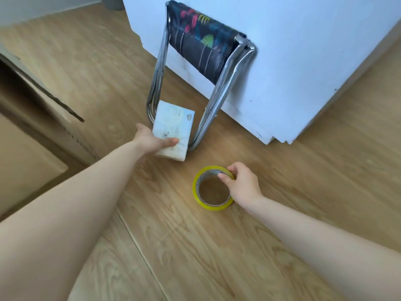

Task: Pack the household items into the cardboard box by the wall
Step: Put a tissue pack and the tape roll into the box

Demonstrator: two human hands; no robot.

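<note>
A pale tissue pack (173, 124) lies on the wooden floor between the legs of a folded stool. My left hand (152, 141) grips its near left edge, thumb on top. To the right, a yellow tape roll (211, 204) lies flat on the floor. My right hand (242, 182) pinches its far right rim between thumb and fingers. The open cardboard box (43, 118) stands at the left edge of the view, its flap raised; its inside is mostly out of sight.
A folded stool (204, 48) with chrome legs and a dark patterned seat leans on a white wall corner (293, 68). Wooden floor (195, 246) stretches in front of me.
</note>
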